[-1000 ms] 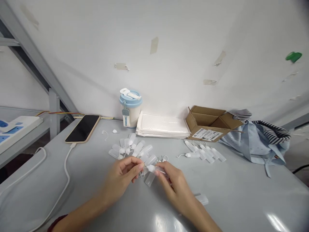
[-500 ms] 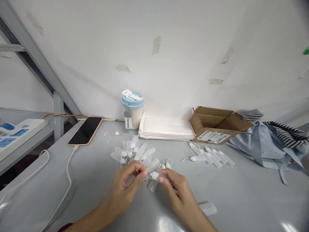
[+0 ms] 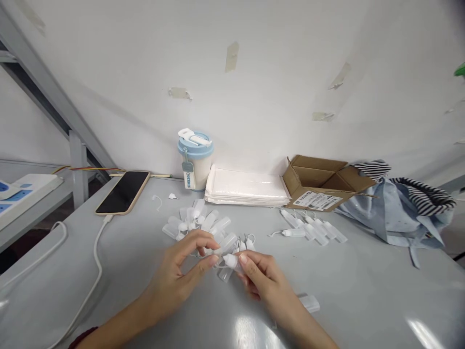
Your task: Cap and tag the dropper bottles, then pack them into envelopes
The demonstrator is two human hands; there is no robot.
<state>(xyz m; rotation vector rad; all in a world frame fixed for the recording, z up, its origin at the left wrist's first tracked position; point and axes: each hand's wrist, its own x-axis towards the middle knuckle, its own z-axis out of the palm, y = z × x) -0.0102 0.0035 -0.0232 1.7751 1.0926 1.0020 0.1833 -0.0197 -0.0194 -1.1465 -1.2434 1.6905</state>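
The right hand [image 3: 262,277] is closed on a small bottle [image 3: 230,262], pinching its white cap between thumb and fingers, so it stays lifted above the table [image 3: 363,286]. The left hand [image 3: 174,276] curves just beside it; I cannot tell if it grasps anything. More bottles [image 3: 192,220] lie in 1 loose pile behind, apart from a second group [image 3: 308,228] on the right.

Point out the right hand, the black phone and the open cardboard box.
Bare right hand [image 3: 263,277], head view, on the back of the hand.
Black smartphone in a tan case [image 3: 122,193], head view, on the screen.
Open brown cardboard box [image 3: 316,169], head view, on an inner wall.
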